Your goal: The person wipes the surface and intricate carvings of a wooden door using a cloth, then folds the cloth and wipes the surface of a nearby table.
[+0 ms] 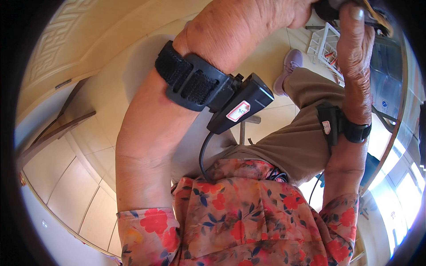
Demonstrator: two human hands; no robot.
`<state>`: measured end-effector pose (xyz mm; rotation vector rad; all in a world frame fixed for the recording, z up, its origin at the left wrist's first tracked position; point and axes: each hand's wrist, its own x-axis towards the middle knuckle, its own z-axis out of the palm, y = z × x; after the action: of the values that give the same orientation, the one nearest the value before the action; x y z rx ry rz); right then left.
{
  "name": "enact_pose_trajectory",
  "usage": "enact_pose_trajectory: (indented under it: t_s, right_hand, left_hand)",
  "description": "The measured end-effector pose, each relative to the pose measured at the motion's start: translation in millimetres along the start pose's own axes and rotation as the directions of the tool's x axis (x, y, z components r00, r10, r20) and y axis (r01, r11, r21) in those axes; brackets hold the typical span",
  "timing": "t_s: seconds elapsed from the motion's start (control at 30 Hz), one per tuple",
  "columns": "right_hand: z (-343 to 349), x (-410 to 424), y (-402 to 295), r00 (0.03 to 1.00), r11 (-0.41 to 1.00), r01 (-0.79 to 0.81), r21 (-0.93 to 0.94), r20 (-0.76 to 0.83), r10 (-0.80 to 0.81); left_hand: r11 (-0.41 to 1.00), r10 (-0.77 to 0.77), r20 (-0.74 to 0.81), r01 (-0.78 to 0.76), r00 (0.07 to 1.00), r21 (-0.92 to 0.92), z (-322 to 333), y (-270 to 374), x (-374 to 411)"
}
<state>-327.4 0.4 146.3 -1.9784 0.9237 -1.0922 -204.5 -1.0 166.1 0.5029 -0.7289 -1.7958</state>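
Note:
A dark object with a tan edge (377,18) is at the top right corner, partly cut off, so its kind cannot be told. The thumb of my right hand (356,43) presses on it, with the other fingers mostly hidden behind. My left hand (301,15) reaches towards the same object from the left; only its heel and wrist show, and its fingers are out of the picture or hidden. Black devices on straps sit around my left forearm (216,96) and my right wrist (336,124), with a cable hanging from the left one.
A white plastic rack (327,46) with small reddish items lies on the tiled floor beyond my shoe (291,66). Clear bluish plastic (386,79) is at the right, beside a curved table edge (396,133). A carved pale wooden panel (53,50) and a wooden bar (63,133) are at the left.

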Motion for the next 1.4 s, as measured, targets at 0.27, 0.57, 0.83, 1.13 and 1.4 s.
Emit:
enact_pose_trajectory:
  t_s: [0.27, 0.57, 0.83, 1.13, 1.4]
  right_hand:
    - [-23.6, -3.1, 19.8, 0.989, 0.990, -0.074, 0.120, -0.122, 0.089]
    - [-22.7, -5.6, 21.7, 0.988, 0.985, -0.088, 0.148, -0.111, 0.105]
    - [-17.6, -4.7, 20.9, 0.991, 0.980, -0.069, 0.186, -0.104, 0.090]
    - [-15.0, -8.4, 16.9, 0.996, 0.991, -0.063, 0.122, -0.062, 0.071]
    - [-11.3, -12.1, 12.4, 0.997, 0.991, -0.001, -0.134, 0.075, 0.011]
  left_hand:
    - [0.988, 0.124, 0.261, -0.142, 0.957, 0.054, -10.9, -33.8, 15.0]
    - [0.978, 0.088, 0.149, -0.114, 0.985, 0.173, -16.9, -26.2, -4.2]
    - [0.960, 0.096, 0.114, -0.122, 0.989, 0.251, -19.9, -23.0, -13.7]
    - [0.948, 0.088, 0.096, -0.113, 0.992, 0.297, -17.2, -20.4, -17.5]
    - [0.891, 0.041, 0.067, -0.067, 0.997, 0.448, -2.6, -10.3, -17.5]
